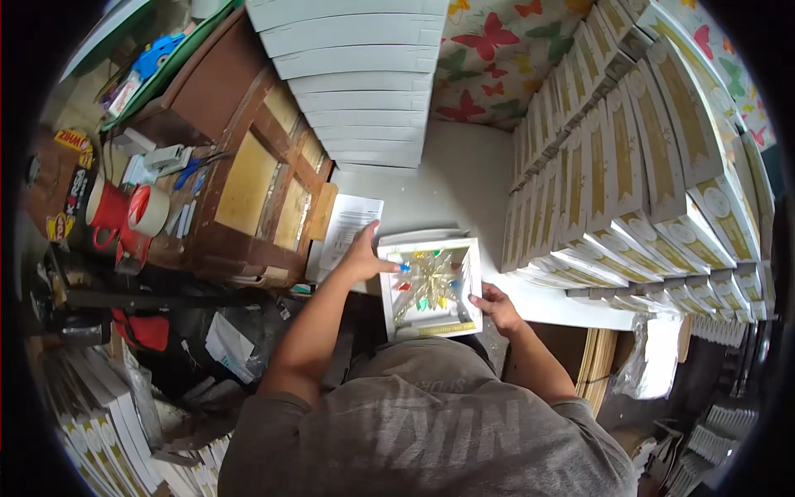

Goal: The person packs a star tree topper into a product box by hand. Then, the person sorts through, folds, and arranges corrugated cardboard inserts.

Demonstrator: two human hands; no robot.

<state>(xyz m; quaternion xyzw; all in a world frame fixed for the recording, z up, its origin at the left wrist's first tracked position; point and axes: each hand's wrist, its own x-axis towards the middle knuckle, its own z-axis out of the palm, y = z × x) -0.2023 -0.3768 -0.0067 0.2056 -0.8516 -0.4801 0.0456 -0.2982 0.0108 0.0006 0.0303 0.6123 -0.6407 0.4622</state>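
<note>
A white window box (474, 277) with a gold band along its front edge is held close to my body at the table's front edge. Through its clear face shows a gold star-shaped ornament (432, 282) with red, blue, green and yellow pieces around it. My left hand (363, 260) grips the box's left side, its fingers reaching over the edge. On the opposite side, my right hand (498, 310) holds the lower right edge, with some fingers hidden behind the box. Behind it, a pale flat edge (426, 235) shows, possibly another box or lid.
Stacked white boxes (364, 91) rise at the back of the white table (464, 166). Rows of gold-banded boxes (613, 182) line the right. Left are a printed sheet (352, 224), a wooden cabinet (248, 182), a red mug (108, 211) and a tape roll (149, 209).
</note>
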